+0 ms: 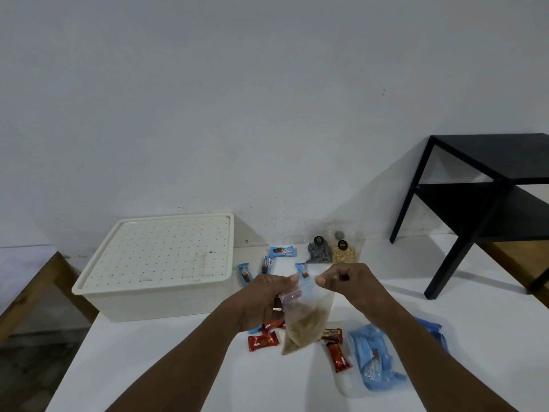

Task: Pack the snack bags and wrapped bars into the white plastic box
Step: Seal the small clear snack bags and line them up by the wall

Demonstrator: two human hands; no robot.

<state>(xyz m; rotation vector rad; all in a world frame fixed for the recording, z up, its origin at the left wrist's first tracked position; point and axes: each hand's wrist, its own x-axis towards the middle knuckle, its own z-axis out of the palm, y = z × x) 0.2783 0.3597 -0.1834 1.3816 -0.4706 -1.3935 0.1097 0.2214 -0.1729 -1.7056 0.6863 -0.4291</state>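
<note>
A clear zip bag (306, 319) of tan snack hangs above the table, held at its top edge by both hands. My left hand (263, 298) pinches the left corner and my right hand (347, 281) pinches the right corner. The white plastic box (154, 298) stands to the left with its dotted lid on. Several blue wrapped bars (282, 251) lie behind the hands. Red wrapped bars (263, 341) lie under and beside the bag. Two clear snack bags (319, 252) with black labels stand near the wall. A clear bag of blue packets (374, 358) lies at the right.
The white table (178, 367) ends at a left edge, with a wooden bench (44, 281) beyond it. A black side table (487, 185) stands on the table surface at the back right. The white wall runs close behind the box.
</note>
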